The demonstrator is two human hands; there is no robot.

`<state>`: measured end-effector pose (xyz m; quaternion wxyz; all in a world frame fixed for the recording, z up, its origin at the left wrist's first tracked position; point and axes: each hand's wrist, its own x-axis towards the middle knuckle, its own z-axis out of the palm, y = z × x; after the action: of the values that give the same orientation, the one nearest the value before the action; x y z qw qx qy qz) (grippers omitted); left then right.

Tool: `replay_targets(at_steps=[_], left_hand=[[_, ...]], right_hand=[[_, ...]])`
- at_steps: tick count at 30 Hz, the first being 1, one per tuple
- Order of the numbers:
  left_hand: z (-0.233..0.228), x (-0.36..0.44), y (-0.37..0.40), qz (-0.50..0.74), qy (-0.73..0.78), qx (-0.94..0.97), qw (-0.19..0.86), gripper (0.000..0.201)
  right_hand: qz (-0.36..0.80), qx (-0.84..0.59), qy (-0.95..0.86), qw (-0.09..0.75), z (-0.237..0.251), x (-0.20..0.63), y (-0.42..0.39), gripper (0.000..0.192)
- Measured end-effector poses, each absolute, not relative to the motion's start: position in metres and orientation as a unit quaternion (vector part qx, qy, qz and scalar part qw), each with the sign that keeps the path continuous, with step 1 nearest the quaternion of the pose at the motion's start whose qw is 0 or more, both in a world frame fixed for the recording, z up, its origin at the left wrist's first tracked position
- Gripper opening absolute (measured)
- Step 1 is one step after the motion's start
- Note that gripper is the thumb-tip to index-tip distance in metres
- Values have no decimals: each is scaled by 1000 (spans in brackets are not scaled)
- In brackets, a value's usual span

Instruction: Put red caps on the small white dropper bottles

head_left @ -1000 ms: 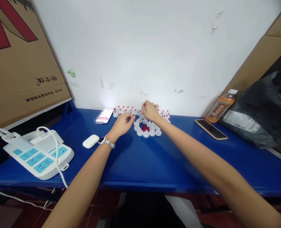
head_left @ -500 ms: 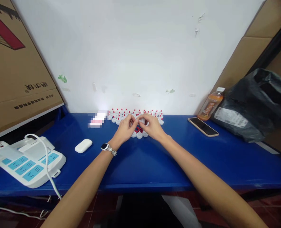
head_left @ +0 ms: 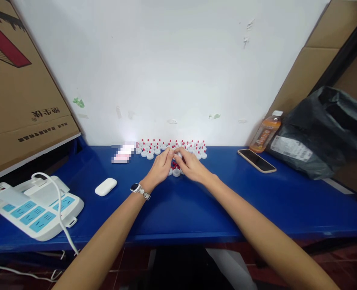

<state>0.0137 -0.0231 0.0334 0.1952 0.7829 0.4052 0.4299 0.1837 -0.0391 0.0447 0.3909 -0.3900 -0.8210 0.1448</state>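
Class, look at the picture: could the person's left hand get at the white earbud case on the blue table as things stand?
Probably yes: the earbud case lies apart on bare table, just outside the left hand, nothing between.

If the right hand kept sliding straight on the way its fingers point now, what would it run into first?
The right hand points up and left, toward the wall. Its fingertips are already at the white caps and meet the left hand. Past them it would likely hit the rows of red-tipped caps; depth there is unclear.

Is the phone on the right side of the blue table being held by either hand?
No, the phone lies alone on the table, apart from both hands at the caps.
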Motion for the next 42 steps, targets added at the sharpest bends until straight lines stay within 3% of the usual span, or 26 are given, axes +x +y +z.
replay_targets(at_steps=[7, 13, 22, 29, 33, 42], left_hand=[[34, 17, -27, 422, 362, 816, 159, 34], [37, 17, -16, 498, 420, 717, 248, 49], [21, 14, 1, 335, 419, 844, 37, 23], [27, 6, -6, 360, 440, 821, 38, 26], [25, -6, -2, 379, 447, 808, 66, 24], [23, -12, 0, 381, 444, 807, 83, 24]], right_hand=[[154, -398, -806, 410, 46, 180, -43, 31], [117, -431, -765, 463, 50, 191, -36, 29], [139, -435, -758, 465, 42, 194, -24, 29], [150, -464, -714, 503, 38, 205, -16, 31], [51, -480, -687, 543, 36, 209, 3, 29], [110, -544, -752, 355, 40, 203, 58, 15]])
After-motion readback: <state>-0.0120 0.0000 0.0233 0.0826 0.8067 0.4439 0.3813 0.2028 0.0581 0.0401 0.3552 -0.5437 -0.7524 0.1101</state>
